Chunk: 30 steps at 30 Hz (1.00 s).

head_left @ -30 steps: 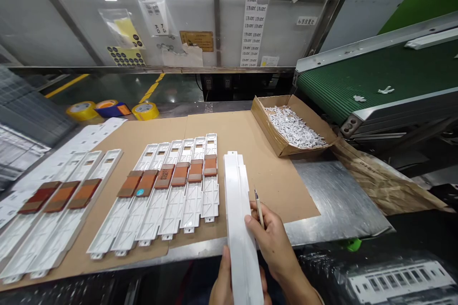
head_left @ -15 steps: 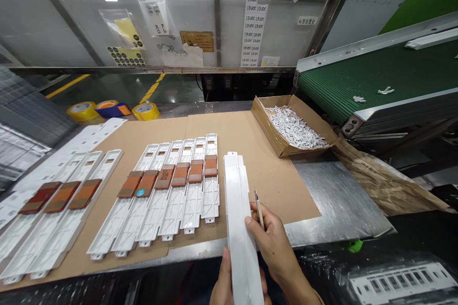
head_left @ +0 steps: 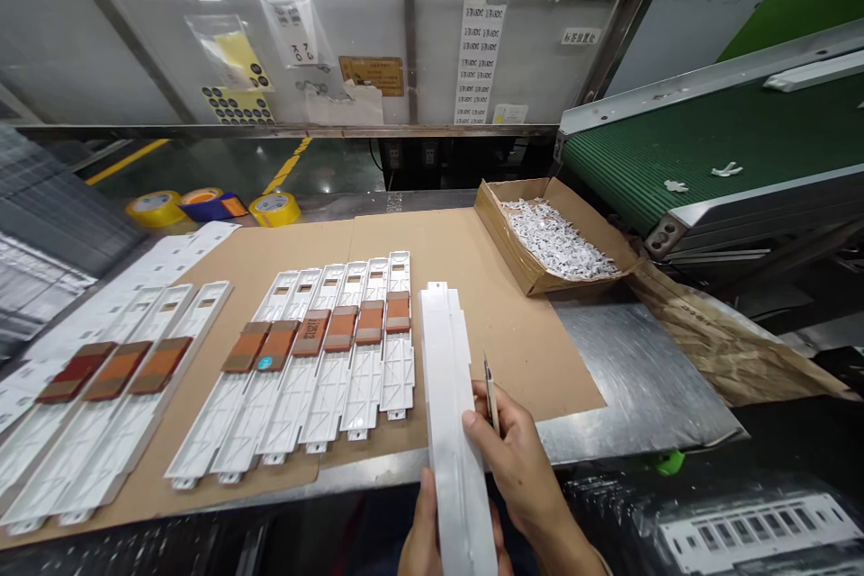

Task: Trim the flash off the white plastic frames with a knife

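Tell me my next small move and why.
I'd probably bring the pointed tool to the right edge of the white strip: your left hand grips the strip, while your right hand holds the tool with its tip apart from that edge.

Right grip is up over the near edge of the worktop, left of the near right corner: fingers curled in, thumb stretched up and to the left, back of it mostly facing up. Bare forearm runs down to the bottom of the view, angled right. Left grip sits lower, on the body side of that near edge, thumb pointing up, fingertips wrapped around to the right. Its wrist's cut off tbh.
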Each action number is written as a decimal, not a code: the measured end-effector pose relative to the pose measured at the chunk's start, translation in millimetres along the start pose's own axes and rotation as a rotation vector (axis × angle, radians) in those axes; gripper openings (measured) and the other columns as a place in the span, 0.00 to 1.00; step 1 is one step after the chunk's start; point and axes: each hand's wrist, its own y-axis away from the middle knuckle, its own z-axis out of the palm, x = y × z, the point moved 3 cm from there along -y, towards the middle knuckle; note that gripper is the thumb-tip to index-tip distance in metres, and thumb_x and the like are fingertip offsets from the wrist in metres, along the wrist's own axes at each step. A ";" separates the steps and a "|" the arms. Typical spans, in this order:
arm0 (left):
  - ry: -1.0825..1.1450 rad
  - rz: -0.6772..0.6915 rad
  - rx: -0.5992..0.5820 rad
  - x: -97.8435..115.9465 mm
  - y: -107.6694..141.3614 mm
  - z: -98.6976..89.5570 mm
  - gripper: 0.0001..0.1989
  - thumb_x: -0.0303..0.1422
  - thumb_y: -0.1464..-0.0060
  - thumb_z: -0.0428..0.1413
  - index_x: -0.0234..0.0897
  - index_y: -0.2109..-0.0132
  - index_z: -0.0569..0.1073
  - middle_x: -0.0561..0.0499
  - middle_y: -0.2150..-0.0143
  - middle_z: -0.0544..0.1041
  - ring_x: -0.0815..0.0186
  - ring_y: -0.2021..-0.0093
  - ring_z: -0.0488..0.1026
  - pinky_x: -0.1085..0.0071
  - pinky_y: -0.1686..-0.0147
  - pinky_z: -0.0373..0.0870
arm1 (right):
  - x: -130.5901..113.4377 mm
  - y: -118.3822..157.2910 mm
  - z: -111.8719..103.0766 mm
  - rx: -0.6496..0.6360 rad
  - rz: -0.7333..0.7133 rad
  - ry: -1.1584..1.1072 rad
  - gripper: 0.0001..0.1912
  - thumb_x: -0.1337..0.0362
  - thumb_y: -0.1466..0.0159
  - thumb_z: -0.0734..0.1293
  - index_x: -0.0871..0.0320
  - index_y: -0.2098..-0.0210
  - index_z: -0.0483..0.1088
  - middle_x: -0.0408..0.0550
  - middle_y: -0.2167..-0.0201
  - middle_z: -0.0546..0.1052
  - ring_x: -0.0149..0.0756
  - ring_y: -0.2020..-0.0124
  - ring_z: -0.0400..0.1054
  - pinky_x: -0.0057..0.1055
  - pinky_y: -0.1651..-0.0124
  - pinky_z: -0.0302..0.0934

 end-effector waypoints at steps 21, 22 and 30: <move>-0.098 -0.108 -0.062 10.4 1.3 10.7 0.39 0.66 0.62 0.48 0.27 0.76 0.74 0.45 0.83 0.72 0.66 0.81 0.70 0.74 0.79 0.59 | 4.7 3.0 -2.0 0.045 0.033 0.110 0.14 0.53 0.38 0.64 0.58 0.61 0.66 0.38 0.75 0.62 0.31 0.71 0.59 0.28 0.63 0.59; -0.099 -0.113 -0.066 10.4 1.8 11.1 0.39 0.66 0.62 0.48 0.27 0.76 0.74 0.44 0.83 0.73 0.66 0.82 0.70 0.74 0.79 0.59 | 4.4 3.6 -2.0 0.046 0.031 0.115 0.14 0.53 0.38 0.64 0.58 0.62 0.66 0.38 0.75 0.61 0.31 0.71 0.59 0.28 0.63 0.59; -0.093 -0.021 -0.166 11.4 -4.9 4.7 0.40 0.64 0.54 0.41 0.29 0.72 0.74 0.44 0.81 0.74 0.65 0.82 0.71 0.74 0.83 0.60 | 0.0 2.5 -3.0 0.058 0.002 0.083 0.20 0.50 0.38 0.64 0.57 0.53 0.64 0.39 0.74 0.64 0.33 0.69 0.62 0.29 0.61 0.60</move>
